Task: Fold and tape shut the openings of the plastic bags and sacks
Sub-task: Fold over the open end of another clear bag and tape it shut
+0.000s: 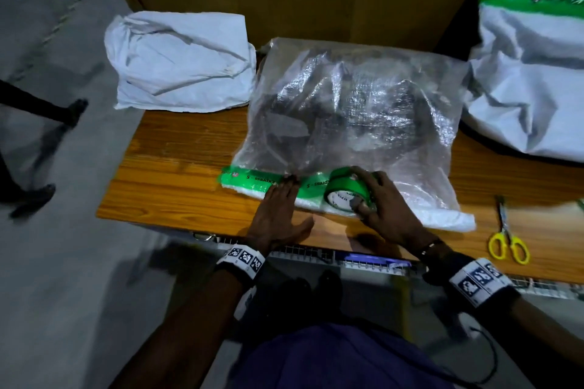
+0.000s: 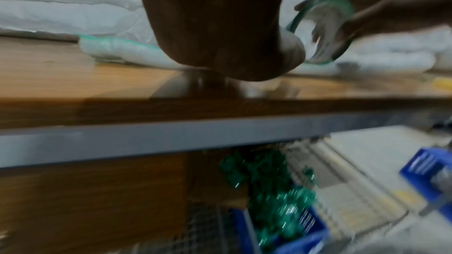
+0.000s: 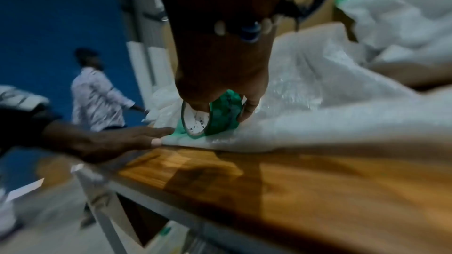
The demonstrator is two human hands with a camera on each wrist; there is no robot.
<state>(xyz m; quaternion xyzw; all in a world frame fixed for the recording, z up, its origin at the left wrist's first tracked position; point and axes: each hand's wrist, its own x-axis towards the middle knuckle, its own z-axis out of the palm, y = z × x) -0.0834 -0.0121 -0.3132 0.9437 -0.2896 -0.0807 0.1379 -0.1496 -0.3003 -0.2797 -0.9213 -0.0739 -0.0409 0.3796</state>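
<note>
A clear plastic bag [image 1: 350, 123] with dark contents lies in the middle of the wooden table [image 1: 177, 164]. Its folded near edge carries a strip of green tape [image 1: 249, 181]. My left hand [image 1: 279, 202] lies flat with straight fingers pressing that taped fold. My right hand [image 1: 379, 199] grips a roll of green tape [image 1: 346, 193] standing on the fold just right of the left hand. The right wrist view shows the tape roll [image 3: 210, 117] with the thumb inside its core and the left hand [image 3: 137, 138] on the bag edge. The left wrist view is blurred; the tape roll [image 2: 325, 26] shows beside the palm.
A white sack [image 1: 180, 60] lies at the table's back left, and a white sack with a green band [image 1: 531, 73] stands at the right. Yellow-handled scissors [image 1: 507, 234] lie near the front right edge. Another person [image 3: 97, 94] walks on the floor to the left. Bins sit under the table.
</note>
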